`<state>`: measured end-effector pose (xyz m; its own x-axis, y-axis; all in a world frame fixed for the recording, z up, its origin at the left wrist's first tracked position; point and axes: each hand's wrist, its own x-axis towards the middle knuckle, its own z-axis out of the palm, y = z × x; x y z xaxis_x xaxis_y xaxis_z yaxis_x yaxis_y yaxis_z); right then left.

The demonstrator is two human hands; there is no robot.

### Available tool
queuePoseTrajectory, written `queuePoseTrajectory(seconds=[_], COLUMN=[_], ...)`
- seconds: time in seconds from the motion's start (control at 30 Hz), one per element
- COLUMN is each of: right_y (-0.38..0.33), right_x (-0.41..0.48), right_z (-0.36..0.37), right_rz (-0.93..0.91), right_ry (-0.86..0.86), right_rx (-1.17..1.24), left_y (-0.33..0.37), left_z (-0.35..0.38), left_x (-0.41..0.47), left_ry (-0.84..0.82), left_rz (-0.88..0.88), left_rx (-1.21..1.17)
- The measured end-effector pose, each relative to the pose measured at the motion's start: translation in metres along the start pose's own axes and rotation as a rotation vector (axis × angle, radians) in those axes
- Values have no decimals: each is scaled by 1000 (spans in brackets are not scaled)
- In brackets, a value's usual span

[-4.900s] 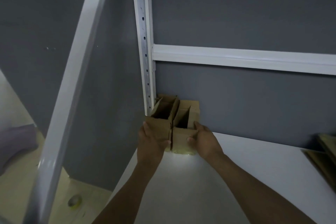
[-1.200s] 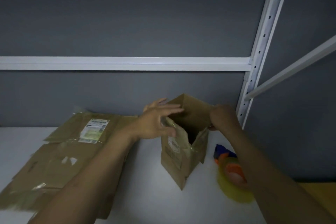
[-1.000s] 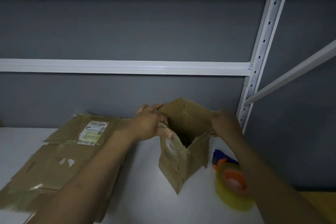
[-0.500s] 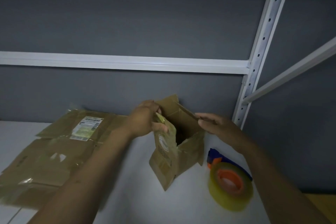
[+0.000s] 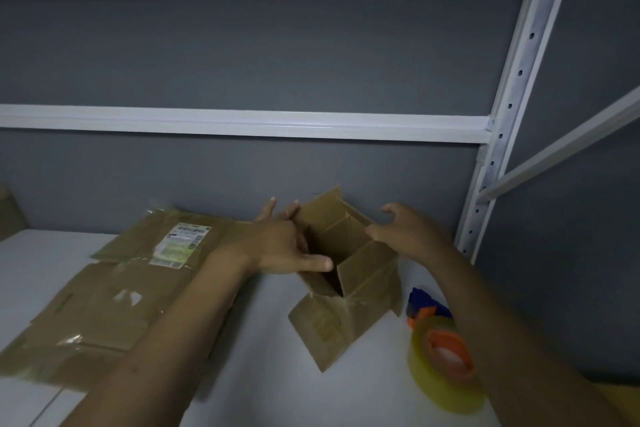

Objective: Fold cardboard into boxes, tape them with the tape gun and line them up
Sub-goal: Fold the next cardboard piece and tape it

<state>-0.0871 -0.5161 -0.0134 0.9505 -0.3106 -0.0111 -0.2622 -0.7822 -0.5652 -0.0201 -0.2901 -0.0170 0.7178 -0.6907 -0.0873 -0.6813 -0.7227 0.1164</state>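
Cardboard this thin looks light and floppy, so the box (image 5: 332,333) standing open on the white shelf (image 5: 263,388), between the flat cardboard stack (image 5: 104,305) and the tape gun (image 5: 440,343), will probably skew if squeezed. Left hand (image 5: 277,246) is spread at the left flap, fingers straight, gripping nothing. Right hand (image 5: 408,232) hovers loosely curved by the right flap. I'd hold it at the corner creases, not mid-wall.
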Motion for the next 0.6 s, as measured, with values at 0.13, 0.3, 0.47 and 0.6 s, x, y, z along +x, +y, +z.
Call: queuePoseTrajectory(seconds=[0.13,0.3,0.47,0.6], right_y=[-6,9,28,39], right_x=[6,11,24,13], right_z=[1,5,5,8], right_rz=[-18,-56,196,110], right_ry=[24,261,197,183], right_rx=[-65,-53,496,736], left_y=[29,44,40,32], left_z=[3,9,24,38], left_x=[1,6,19,35], left_ry=[-41,167,281,276], left_rz=[-50,-98,-109,-93], left_rx=[9,-61,-202,-175])
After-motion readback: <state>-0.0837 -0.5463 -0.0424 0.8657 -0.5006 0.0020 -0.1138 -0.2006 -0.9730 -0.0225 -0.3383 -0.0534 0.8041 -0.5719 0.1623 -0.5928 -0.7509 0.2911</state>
